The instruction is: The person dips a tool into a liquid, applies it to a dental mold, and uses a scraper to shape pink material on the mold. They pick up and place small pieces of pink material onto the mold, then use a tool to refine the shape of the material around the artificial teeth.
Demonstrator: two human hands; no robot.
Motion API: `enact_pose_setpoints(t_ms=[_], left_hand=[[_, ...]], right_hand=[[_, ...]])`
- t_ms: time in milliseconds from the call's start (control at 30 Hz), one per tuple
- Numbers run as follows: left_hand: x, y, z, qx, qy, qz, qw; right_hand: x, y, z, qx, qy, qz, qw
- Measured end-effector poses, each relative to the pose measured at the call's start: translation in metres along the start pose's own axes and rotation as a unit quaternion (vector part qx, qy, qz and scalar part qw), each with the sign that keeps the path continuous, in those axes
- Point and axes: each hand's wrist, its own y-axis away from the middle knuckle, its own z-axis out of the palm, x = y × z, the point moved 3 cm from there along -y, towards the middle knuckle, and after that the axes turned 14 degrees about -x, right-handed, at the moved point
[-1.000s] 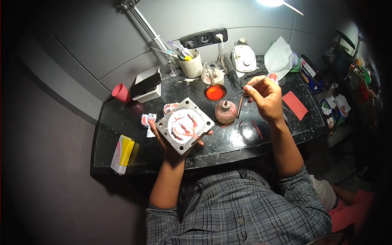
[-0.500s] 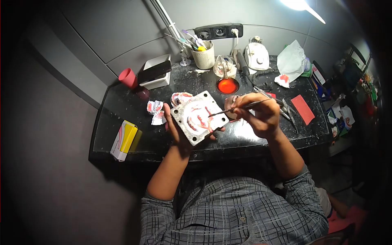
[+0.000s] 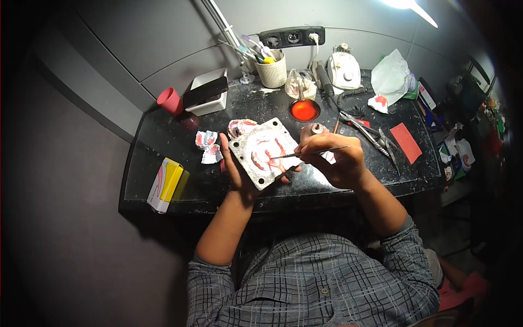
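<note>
My left hand supports a square dental flask half from below, tilted toward me, with the thumb along its left edge and fingertips showing at the lower right. White plaster fills the flask, and a red-marked, arch-shaped mould shows in it. Pinched in my right hand is a thin brush, its tip at the red area in the middle of the mould. Behind the flask lies a plaster cast with pink and red parts. Other plaster casts lie to its left.
Behind my hands sits a round dish of bright red material. Pliers and a pink sheet lie right. A yellow-and-white box, a pink cup and a white tray stand left; a tool cup stands at the back.
The brush tip has moved left and slightly down across the mould, and the brush now lies flatter. My right hand has come down and left. The left hand keeps holding the flask half.
</note>
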Motion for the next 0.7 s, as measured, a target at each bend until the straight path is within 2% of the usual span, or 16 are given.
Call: enact_pose_setpoints(t_ms=[267, 333, 367, 400, 467, 600, 700], left_hand=[[-0.001, 0.000, -0.003, -0.013, 0.031, -0.030, 0.999], [0.000, 0.000, -0.006, -0.014, 0.039, -0.025, 0.999], [0.001, -0.001, -0.008, -0.014, 0.047, -0.020, 0.999], [0.001, -0.001, -0.007, -0.015, 0.048, -0.020, 0.999], [0.001, -0.002, -0.005, -0.022, 0.069, -0.019, 0.997], [0.000, -0.002, -0.006, -0.023, 0.075, -0.020, 0.997], [0.001, -0.002, -0.007, -0.029, 0.069, -0.019, 0.997]], right_hand=[[0.000, -0.001, -0.006, 0.006, 0.031, -0.016, 0.999], [0.006, 0.003, -0.021, 0.062, 0.038, -0.026, 0.997], [0.013, 0.007, -0.026, 0.140, 0.045, -0.043, 0.988], [0.009, 0.006, -0.030, 0.216, -0.007, 0.057, 0.975], [0.016, 0.011, -0.042, 0.259, 0.020, 0.137, 0.956], [0.025, 0.015, -0.047, 0.221, 0.107, 0.135, 0.960], [0.024, 0.014, -0.047, 0.224, 0.096, 0.153, 0.958]])
